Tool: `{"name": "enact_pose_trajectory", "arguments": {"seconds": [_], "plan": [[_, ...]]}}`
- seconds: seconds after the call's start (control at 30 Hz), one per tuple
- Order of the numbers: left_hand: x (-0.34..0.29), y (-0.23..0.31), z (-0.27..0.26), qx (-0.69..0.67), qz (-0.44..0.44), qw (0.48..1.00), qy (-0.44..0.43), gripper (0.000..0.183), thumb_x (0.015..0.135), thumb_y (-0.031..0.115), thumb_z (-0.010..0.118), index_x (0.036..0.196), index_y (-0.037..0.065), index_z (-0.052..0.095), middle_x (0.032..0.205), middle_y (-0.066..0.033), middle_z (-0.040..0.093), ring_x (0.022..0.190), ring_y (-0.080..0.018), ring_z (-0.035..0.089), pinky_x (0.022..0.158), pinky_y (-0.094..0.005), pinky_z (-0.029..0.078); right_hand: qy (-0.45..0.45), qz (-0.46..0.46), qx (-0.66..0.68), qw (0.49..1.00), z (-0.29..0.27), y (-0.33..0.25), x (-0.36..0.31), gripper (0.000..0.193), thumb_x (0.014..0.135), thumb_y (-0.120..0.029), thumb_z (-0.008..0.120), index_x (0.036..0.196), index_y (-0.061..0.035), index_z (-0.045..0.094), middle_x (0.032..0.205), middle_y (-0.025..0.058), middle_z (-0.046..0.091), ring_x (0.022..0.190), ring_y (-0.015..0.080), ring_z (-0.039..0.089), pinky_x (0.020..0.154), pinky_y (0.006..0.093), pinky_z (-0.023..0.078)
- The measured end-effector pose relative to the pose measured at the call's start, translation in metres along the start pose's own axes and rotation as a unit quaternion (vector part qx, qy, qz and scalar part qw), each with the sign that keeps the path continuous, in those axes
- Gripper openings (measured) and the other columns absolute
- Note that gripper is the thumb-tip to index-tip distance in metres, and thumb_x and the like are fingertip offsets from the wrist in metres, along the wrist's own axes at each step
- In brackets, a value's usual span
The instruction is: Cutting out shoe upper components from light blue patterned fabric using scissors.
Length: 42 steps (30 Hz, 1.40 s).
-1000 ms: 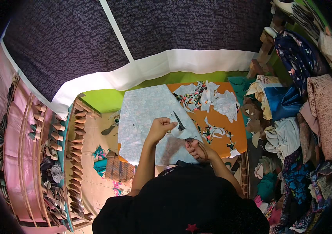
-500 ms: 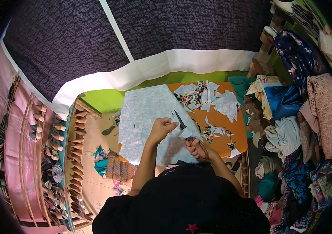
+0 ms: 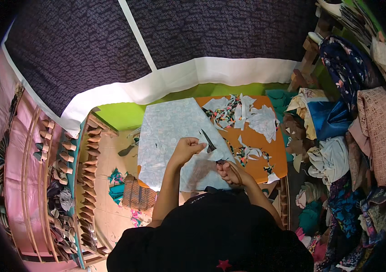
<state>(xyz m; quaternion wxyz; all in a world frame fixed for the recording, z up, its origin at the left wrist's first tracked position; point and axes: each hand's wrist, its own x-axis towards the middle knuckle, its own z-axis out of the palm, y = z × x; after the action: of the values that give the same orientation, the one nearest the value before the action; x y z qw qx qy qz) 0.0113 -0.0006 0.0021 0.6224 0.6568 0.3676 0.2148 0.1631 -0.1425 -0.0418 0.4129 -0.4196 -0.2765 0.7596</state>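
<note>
My right hand [image 3: 230, 172] is wrapped round the handles of a pair of scissors [image 3: 208, 140], whose dark blades point up and to the left over the cloth. Pale, whitish fabric [image 3: 168, 122] with a faint pattern covers the left part of an orange table. Just left of the blades, my left hand [image 3: 186, 151] has its fingers curled and its thumb against them. Anything pinched there is too small to make out.
White and floral scraps [image 3: 262, 121] lie on the orange tabletop [image 3: 233, 134]. Folded and heaped fabrics [image 3: 331, 154] crowd the right side. Racks with rows of shoe-like forms [image 3: 89, 181] stand at left. A brown patterned piece [image 3: 138, 195] lies on the floor beside teal scraps.
My left hand has shifted very slightly left. The scissor blades have tilted a little to the left. The fabric and scraps look the same.
</note>
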Motion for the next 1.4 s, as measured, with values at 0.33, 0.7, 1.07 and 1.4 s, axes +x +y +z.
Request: {"name": "enact_pose_trajectory", "arguments": {"seconds": [0.33,0.7,1.07,1.4], "plan": [[0.001,-0.007,-0.010,0.033,-0.033,0.996,-0.075,0.031,0.068,0.020,0.065,0.047,0.009,0.046,0.045,0.0083,0.033,0.042,-0.0015,0.026,0.039,-0.0212,0.018,0.020,0.010,-0.045,0.999,0.001,-0.007,-0.006,0.030,0.080,-0.045,0.041,0.077,-0.0153,0.043,0.058,-0.0071,0.036,0.043,0.0034,0.028,0.038,0.0179,0.021],[0.004,-0.005,-0.020,0.061,-0.020,0.992,-0.106,0.022,0.070,0.021,0.063,0.055,0.007,0.055,0.049,0.0076,0.039,0.045,-0.0027,0.031,0.042,-0.0194,0.023,-0.007,-0.022,-0.134,0.991,-0.001,-0.008,-0.007,0.040,0.081,-0.052,0.038,0.076,-0.0122,0.041,0.058,-0.0056,0.035,0.045,0.0042,0.031,0.038,0.0187,0.026],[0.009,-0.012,-0.006,-0.045,0.002,0.999,-0.005,0.019,0.075,0.023,0.061,0.073,0.004,0.060,0.058,0.0051,0.050,0.051,-0.0023,0.039,0.046,-0.0175,0.030,0.093,-0.045,-0.105,0.989,0.007,-0.010,0.003,0.033,0.081,-0.043,0.042,0.073,-0.0110,0.041,0.057,-0.0047,0.035,0.045,0.0045,0.030,0.038,0.0181,0.025],[0.010,-0.005,-0.005,-0.039,0.009,0.999,-0.001,0.015,0.074,0.016,0.061,0.072,0.002,0.059,0.060,0.0029,0.054,0.051,-0.0026,0.042,0.046,-0.0173,0.031,0.082,-0.039,-0.127,0.988,0.017,-0.016,-0.001,0.062,0.066,-0.072,0.036,0.081,-0.0113,0.040,0.060,-0.0065,0.032,0.047,0.0031,0.028,0.039,0.0167,0.022]]}}
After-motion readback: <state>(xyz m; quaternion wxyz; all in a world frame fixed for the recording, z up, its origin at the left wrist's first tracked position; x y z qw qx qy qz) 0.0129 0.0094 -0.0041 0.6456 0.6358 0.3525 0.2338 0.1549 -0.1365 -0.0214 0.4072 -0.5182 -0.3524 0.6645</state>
